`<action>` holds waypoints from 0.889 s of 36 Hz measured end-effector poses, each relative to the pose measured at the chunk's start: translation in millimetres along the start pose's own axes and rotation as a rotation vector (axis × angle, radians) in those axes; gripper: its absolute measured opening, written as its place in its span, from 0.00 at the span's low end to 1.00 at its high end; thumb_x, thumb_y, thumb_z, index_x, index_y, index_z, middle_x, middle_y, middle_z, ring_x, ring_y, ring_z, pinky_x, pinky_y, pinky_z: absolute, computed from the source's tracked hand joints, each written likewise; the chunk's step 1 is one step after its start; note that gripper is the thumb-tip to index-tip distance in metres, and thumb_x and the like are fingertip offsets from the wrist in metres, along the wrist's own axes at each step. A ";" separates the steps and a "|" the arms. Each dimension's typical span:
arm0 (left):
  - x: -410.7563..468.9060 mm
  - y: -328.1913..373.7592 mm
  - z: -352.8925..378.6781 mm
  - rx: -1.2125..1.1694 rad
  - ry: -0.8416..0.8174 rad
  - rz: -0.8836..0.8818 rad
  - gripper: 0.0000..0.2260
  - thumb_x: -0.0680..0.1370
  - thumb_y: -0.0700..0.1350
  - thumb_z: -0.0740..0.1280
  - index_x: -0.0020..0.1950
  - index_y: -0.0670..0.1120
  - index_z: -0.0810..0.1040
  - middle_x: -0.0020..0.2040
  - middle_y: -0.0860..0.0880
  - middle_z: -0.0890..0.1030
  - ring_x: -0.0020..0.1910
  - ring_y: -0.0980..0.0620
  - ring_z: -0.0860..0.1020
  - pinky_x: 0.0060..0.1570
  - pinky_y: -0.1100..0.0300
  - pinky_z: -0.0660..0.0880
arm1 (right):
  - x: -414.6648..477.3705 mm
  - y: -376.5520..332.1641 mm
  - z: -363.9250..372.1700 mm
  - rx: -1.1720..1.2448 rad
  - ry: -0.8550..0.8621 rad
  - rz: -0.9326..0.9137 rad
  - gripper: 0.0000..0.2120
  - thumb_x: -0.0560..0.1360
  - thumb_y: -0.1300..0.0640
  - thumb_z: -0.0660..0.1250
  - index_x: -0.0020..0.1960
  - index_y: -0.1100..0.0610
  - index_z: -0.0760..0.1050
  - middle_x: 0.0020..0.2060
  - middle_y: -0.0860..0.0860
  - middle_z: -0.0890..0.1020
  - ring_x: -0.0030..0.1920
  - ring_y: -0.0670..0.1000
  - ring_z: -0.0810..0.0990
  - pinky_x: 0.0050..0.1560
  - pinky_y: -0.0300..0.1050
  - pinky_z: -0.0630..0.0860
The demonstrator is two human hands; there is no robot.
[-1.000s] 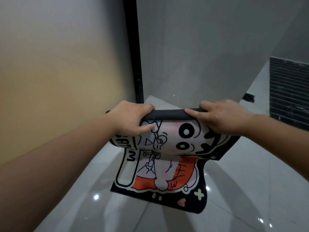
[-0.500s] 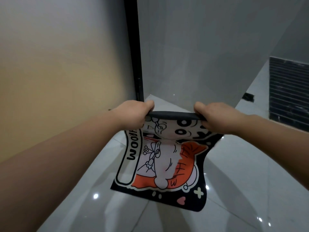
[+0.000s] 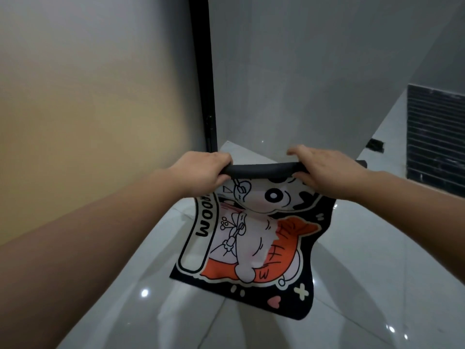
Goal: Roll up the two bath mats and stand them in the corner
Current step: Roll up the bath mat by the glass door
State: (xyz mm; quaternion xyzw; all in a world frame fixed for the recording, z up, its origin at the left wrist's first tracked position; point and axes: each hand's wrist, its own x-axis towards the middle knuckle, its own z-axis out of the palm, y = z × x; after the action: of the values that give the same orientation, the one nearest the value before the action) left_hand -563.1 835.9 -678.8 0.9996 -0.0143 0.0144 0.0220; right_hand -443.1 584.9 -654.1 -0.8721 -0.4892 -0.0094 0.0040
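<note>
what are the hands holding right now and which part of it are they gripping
Both hands, left hand and right hand, hold the black cartoon-printed bath mat by its rolled-up top edge, one at each end; the rest hangs unrolled.

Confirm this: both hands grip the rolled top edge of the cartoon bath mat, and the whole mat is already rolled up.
Not quite. Both hands, left and right, grip the rolled top edge, but most of the bath mat hangs unrolled below them, as the head view shows.

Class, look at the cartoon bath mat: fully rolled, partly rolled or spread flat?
Partly rolled: the black cartoon-print bath mat has a tight roll at its top under both hands; the rest hangs unrolled.
</note>
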 end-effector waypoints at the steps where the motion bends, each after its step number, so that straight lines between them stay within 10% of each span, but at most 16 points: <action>1: -0.3 1.5 -0.5 0.009 -0.001 -0.014 0.05 0.79 0.52 0.61 0.50 0.52 0.69 0.43 0.52 0.76 0.40 0.49 0.74 0.38 0.55 0.68 | 1.2 0.3 -0.6 0.011 -0.012 0.007 0.16 0.78 0.51 0.62 0.63 0.53 0.65 0.56 0.53 0.78 0.52 0.58 0.77 0.50 0.51 0.74; 12: 1.4 6.6 -1.6 -0.040 0.001 -0.059 0.13 0.78 0.45 0.62 0.59 0.48 0.63 0.41 0.48 0.76 0.39 0.43 0.77 0.35 0.54 0.65 | 11.3 -5.2 1.5 -0.071 -0.071 0.029 0.09 0.75 0.57 0.61 0.47 0.53 0.59 0.30 0.49 0.68 0.32 0.55 0.69 0.34 0.48 0.66; 16: -0.4 4.3 1.1 -0.054 0.058 0.036 0.21 0.78 0.61 0.58 0.65 0.50 0.64 0.48 0.50 0.79 0.45 0.45 0.78 0.41 0.54 0.68 | 4.5 -3.6 0.3 -0.064 -0.023 -0.084 0.14 0.76 0.43 0.59 0.47 0.52 0.59 0.37 0.50 0.72 0.36 0.54 0.69 0.37 0.47 0.64; 26: 7.7 0.8 5.4 -0.071 -0.014 -0.042 0.06 0.79 0.53 0.61 0.48 0.51 0.69 0.44 0.49 0.79 0.43 0.46 0.77 0.38 0.55 0.67 | 11.3 -2.6 9.0 0.150 -0.076 0.050 0.18 0.78 0.50 0.62 0.66 0.54 0.65 0.51 0.55 0.79 0.51 0.59 0.77 0.47 0.48 0.72; 32: 11.1 5.8 3.2 -0.089 0.002 -0.081 0.06 0.78 0.46 0.62 0.49 0.48 0.66 0.39 0.47 0.75 0.39 0.43 0.74 0.36 0.55 0.65 | 23.0 -10.0 6.2 0.043 -0.095 0.041 0.04 0.79 0.54 0.60 0.47 0.54 0.69 0.41 0.51 0.74 0.40 0.54 0.73 0.40 0.47 0.70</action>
State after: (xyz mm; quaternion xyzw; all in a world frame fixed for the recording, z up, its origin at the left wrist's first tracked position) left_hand -552.0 829.7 -681.5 0.9973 0.0254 0.0137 0.0673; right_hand -439.6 609.8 -659.9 -0.8811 -0.4710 0.0424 -0.0003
